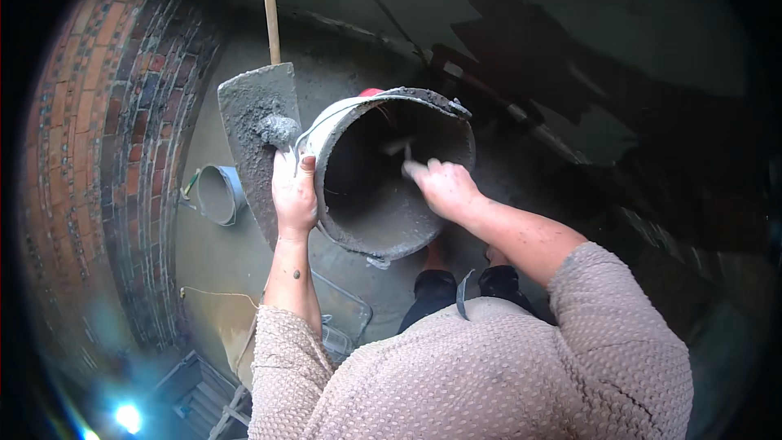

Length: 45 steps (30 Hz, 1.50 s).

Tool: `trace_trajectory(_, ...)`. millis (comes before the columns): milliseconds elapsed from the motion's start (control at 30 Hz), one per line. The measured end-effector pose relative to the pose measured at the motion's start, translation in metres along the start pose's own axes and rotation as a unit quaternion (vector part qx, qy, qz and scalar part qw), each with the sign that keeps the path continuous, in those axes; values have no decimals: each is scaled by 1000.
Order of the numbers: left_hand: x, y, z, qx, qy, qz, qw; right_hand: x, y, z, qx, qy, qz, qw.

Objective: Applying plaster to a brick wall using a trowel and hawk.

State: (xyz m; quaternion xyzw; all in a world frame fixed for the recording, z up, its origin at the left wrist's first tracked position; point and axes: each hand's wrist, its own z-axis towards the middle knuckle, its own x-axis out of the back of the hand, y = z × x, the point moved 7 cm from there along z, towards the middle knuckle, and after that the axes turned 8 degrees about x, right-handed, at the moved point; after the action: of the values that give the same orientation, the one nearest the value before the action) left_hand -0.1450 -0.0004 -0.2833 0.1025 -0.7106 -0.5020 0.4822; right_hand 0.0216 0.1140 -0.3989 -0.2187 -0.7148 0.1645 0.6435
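While the left grip (295, 195) clasps the side of the tilted bucket (330, 121) beside the shovel (251, 130), the right grip (446, 187) pinches a small tool (397, 147) inside; the bucket appears mostly emptied, grey residue (403, 226) remaining.

left hand (294, 195): against bucket (407, 232) | right hand (446, 187): holding tool (397, 147) inside
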Motion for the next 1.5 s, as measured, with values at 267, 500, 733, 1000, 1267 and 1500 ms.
trace_trajectory(267,-20,10,-9,14,-13,-54,998,-66,-5,-19,25,70,-3,997)
trace_trajectory(500,-26,9,-23,19,7,7,1000,-32,30,-11,-74,16,-19,997)
trace_trajectory(733,-37,12,-36,39,35,-14,999,-88,53,-39,-30,9,-5,999)
trace_trajectory(1000,-56,19,-65,22,51,25,998,-39,76,-45,-43,122,-35,991)
trace_trajectory(1267,-113,30,-91,-63,33,145,987,-129,130,-51,-152,-59,80,983)
trace_trajectory(1500,-120,13,-99,-21,41,79,996,-183,105,-56,-71,-120,105,985)
